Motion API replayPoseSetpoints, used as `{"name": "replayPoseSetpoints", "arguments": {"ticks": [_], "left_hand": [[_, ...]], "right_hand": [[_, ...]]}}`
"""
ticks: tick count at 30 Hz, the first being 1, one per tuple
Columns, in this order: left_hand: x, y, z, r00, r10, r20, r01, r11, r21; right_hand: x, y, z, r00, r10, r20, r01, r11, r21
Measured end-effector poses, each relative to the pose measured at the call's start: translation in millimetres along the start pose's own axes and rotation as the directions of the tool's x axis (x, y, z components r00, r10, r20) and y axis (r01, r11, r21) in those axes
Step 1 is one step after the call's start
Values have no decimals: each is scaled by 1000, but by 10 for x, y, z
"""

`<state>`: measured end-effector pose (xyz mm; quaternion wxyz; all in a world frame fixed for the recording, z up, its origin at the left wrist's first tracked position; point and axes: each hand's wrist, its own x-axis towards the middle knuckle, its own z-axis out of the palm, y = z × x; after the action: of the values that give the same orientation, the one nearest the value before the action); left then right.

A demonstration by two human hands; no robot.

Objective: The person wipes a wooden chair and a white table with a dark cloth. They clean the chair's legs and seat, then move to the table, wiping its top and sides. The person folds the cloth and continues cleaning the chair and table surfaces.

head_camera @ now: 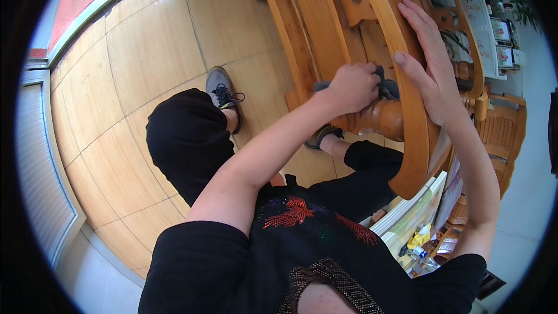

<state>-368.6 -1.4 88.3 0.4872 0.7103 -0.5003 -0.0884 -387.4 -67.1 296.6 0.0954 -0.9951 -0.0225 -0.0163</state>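
Note:
My left hand [354,88] is closed around a dark grey cloth [387,82], pressed close to a turned wooden post [383,118] under the armrest. Part of the cloth sticks out on the other side of the hand, near the seat of the wooden bench [311,22]. My right hand [429,59] lies spread on the curved wooden armrest [412,139], thumb apart from the fingers, holding nothing loose. Fingers of the left hand partly hide the cloth, and the armrest covers some of the bench behind it.
My shoes [221,87] stand on the tiled floor [148,48] by the bench. Another wooden seat [499,139] is beyond the armrest. A white cabinet [473,30] bears framed pictures and plants. Cluttered items, including a yellow one [419,237], lie on the right. A door [48,161] is at left.

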Motion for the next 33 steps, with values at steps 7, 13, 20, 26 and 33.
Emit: {"name": "replayPoseSetpoints", "arguments": {"ticks": [7, 13, 20, 26, 33], "left_hand": [[196, -13, -217, 990, -8, 143, -11, 990, 138], [406, 57, -414, 849, -133, 512, 145, 989, 16], [-468, -949, -480, 732, -458, 504, 674, 593, -440], [-296, 92, -228, 920, -391, -9, 371, 880, -296], [-819, 743, -5, 885, -421, -198, 247, 785, -568]], "right_hand": [[19, 13, 17, 999, -27, -16, 27, 999, -28], [-6, 45, 43, 999, -22, -37, 21, 999, -25], [5, 62, 31, 997, -53, -49, 51, 998, -35], [44, -7, -66, 998, -8, 64, 12, 998, -54], [-41, 92, 43, 999, -16, -46, 16, 1000, 3]]}}
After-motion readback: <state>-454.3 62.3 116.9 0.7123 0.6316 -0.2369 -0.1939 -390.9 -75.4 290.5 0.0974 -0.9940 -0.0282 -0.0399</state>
